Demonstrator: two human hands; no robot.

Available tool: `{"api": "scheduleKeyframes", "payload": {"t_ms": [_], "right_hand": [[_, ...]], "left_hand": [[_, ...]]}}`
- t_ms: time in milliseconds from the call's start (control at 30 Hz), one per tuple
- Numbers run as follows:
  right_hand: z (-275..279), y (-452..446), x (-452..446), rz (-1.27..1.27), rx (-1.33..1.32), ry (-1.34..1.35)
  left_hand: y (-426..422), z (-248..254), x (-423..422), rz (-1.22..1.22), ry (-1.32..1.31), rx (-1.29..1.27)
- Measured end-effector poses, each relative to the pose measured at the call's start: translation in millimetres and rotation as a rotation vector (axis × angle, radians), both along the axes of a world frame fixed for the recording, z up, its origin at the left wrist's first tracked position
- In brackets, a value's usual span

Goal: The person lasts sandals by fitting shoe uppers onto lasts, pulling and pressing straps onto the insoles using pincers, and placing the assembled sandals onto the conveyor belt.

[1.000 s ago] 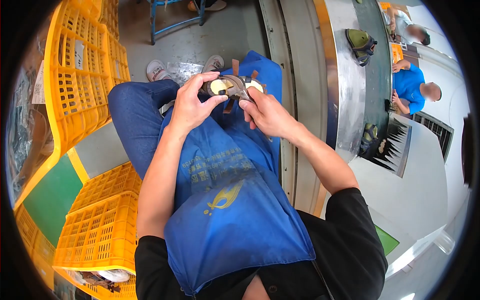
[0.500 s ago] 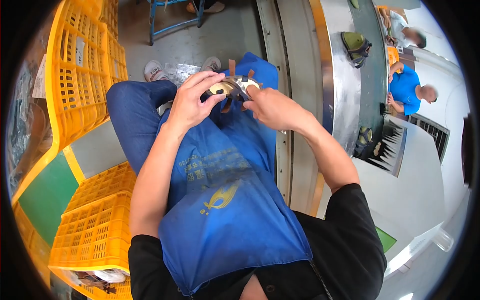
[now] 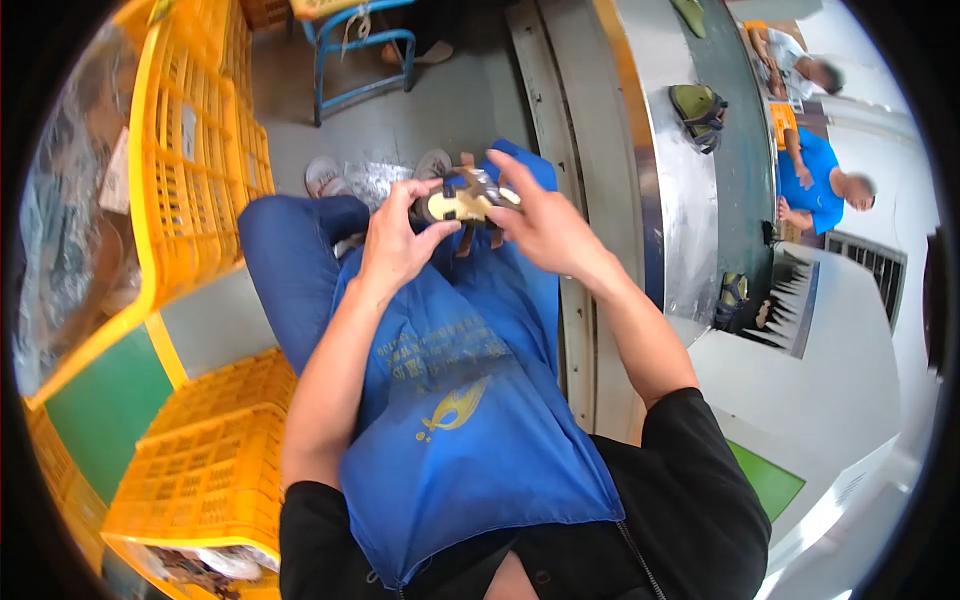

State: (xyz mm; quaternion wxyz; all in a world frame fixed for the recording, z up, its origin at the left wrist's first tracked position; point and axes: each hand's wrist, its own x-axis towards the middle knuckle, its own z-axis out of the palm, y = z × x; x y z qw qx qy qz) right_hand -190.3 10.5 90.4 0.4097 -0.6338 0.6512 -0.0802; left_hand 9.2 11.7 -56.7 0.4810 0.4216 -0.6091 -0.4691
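Note:
A small sandal-like shoe piece point(image 3: 464, 199), pale yellow with dark edges and brown straps, is held above my lap over the blue apron point(image 3: 480, 400). My left hand point(image 3: 400, 232) grips its left end between thumb and fingers. At its right end is my right hand point(image 3: 540, 218), with the index finger raised and the thumb at the piece. Brown strap ends stick out above and below it. Its far side is hidden.
Yellow crates point(image 3: 200, 480) stand at the left. A conveyor edge point(image 3: 640, 190) runs along the right, with a green shoe point(image 3: 698, 110) and another shoe point(image 3: 733, 292) on the belt. Two people sit beyond it. A blue stool point(image 3: 362, 50) stands ahead.
My right hand has opened its fingers somewhat and its index finger is now raised off the piece. The view has shifted, and the piece shows more of its yellow surface.

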Motion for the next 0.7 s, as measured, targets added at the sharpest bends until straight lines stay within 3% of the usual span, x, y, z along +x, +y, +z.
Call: {"api": "scheduleKeyframes", "payload": {"t_ms": [133, 233, 367, 433, 533, 600, 667, 700], "right_hand": [[50.9, 11.1, -62.7, -0.275, -0.366, 0.162], [76.8, 25.7, -119.3, -0.382, -0.665, 0.593], [79.8, 49.2, -182.1, -0.542, -0.528, 0.885], [80.9, 59.6, -185.3, -0.667, -0.397, 0.844], [57.5, 69.7, -188.7, -0.638, -1.014, 0.728], [52.3, 71.0, -179.3, -0.584, -1.180, 0.549], [46.5, 74.4, -158.2, -0.569, -1.144, 0.360], [43.8, 75.9, -148.6, -0.546, -1.108, 0.256]], "left_hand": [[1.4, 5.1, -0.7, -0.025, -0.105, 0.040], [-1.3, 26.4, -5.1, -0.023, -0.259, -0.094], [-9.1, 66.6, -17.9, -0.183, -0.518, -0.267], [-9.5, 72.6, -24.5, -0.277, -0.617, -0.321], [-3.4, 72.3, -33.1, -0.277, -0.785, -0.319], [5.6, 73.9, -36.5, -0.161, -0.711, -0.281], [7.5, 72.1, -41.0, 0.026, -0.513, -0.285], [9.3, 63.6, -37.4, 0.000, -0.084, 0.260]]}}
